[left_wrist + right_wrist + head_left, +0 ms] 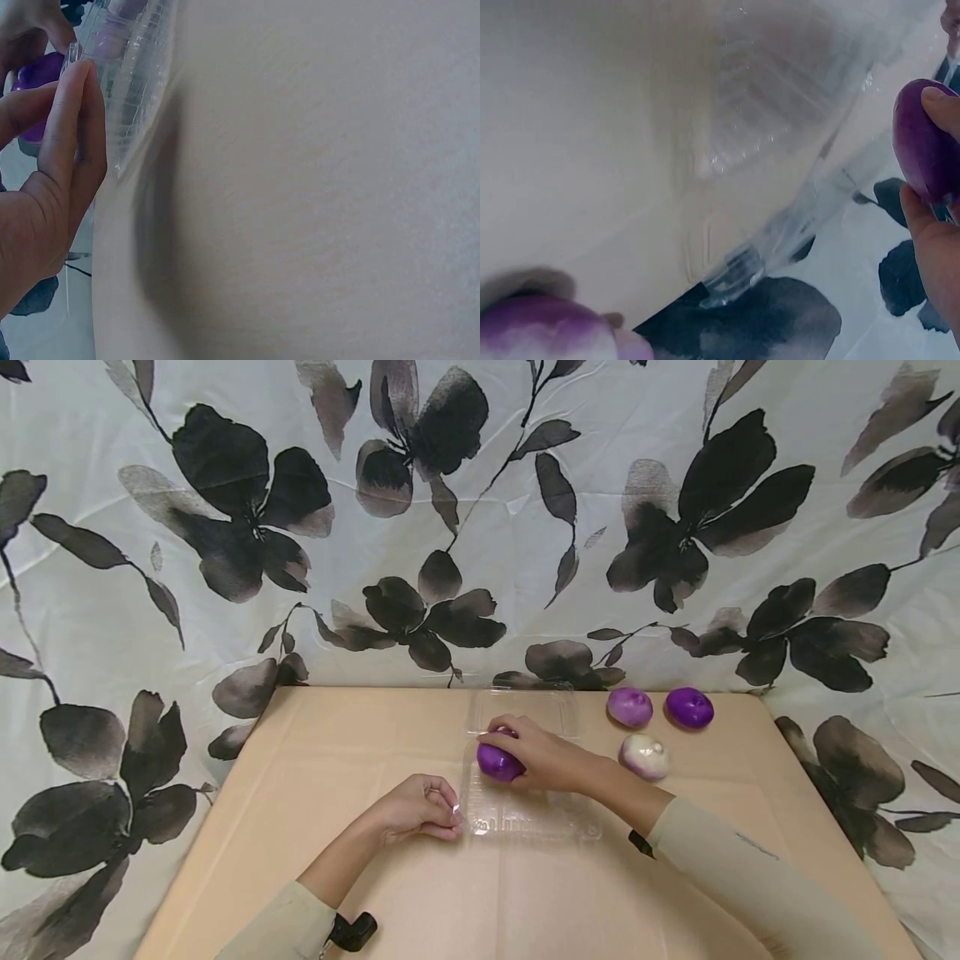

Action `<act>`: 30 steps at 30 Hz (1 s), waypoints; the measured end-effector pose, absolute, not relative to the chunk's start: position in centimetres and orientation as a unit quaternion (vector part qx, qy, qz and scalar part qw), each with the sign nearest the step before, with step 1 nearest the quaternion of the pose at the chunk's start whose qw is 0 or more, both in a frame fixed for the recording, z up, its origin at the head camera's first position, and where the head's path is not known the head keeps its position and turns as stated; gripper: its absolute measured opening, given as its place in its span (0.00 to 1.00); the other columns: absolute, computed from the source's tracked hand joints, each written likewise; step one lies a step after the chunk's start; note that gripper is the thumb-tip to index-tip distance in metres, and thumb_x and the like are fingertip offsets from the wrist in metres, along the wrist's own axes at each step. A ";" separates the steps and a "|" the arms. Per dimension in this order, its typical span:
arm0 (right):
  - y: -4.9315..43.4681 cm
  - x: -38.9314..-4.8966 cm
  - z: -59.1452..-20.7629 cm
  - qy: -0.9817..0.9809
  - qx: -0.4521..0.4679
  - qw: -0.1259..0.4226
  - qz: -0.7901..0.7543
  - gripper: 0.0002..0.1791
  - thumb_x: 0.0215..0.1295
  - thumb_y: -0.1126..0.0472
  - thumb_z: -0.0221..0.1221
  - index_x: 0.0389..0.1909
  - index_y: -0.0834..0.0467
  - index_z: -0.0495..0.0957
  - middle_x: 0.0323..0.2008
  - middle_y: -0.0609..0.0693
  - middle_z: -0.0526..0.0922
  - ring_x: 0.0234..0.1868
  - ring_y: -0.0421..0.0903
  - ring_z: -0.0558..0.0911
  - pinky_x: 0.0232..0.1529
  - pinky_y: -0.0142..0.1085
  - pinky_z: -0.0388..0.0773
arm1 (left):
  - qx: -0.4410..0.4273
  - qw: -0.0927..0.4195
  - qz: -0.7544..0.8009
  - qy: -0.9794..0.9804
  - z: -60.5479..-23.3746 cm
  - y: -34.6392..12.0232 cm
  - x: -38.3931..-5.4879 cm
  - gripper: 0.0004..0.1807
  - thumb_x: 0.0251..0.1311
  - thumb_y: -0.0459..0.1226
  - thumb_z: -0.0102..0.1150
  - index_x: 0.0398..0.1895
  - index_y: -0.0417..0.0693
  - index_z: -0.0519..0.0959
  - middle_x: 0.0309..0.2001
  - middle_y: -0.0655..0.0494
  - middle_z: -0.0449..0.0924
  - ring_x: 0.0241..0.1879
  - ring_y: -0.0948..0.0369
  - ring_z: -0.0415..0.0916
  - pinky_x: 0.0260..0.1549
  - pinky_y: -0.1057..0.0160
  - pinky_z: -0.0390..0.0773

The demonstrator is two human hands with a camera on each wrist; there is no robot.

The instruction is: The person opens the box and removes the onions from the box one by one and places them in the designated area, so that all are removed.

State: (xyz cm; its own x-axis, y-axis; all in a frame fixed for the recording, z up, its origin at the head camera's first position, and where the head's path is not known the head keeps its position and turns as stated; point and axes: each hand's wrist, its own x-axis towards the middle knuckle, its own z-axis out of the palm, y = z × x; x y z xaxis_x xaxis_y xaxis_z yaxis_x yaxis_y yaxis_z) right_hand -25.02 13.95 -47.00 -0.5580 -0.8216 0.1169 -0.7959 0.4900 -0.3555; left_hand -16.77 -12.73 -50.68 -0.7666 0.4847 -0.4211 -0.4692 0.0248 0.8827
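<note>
A clear plastic clamshell container (517, 817) lies opened on the table, its lid (525, 710) folded back toward the wall. My left hand (420, 810) pinches the container's left edge between thumb and fingers; in the left wrist view the fingers (64, 127) meet on a thin plastic tab. A glossy purple red onion (498, 763) is in my right hand (542, 753), above the container's base. The right wrist view has that onion (922, 142) between the thumb and fingers. Whether it touches the container floor I cannot tell.
To the right of the container sit a lilac onion (630, 707), a deep purple onion (689, 708) and a whitish onion (643, 756). The table (337, 752) has a tan cover. A floral cloth (525, 527) hangs behind the table's back edge.
</note>
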 end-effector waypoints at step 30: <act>22.4 -24.3 -43.0 0.905 -0.310 -0.008 -0.293 0.46 0.50 0.59 0.80 0.71 0.50 0.71 0.71 0.55 0.69 0.70 0.62 0.72 0.66 0.66 0.77 | 0.011 0.344 0.695 0.631 -50.8 -12.9 -16.9 0.10 0.59 0.17 0.58 0.41 0.31 0.72 0.29 0.48 0.84 0.33 0.55 0.89 0.39 0.59 0.93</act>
State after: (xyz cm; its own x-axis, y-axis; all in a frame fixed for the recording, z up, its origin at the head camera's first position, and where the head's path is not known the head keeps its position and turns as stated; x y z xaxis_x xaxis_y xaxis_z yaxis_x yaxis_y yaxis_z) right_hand -24.25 22.36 -42.99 -0.8080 -0.5557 0.1957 -0.5649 0.6365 -0.5251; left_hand -16.94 -12.95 -50.78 -0.7625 0.4930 -0.4189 -0.4645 0.0336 0.8849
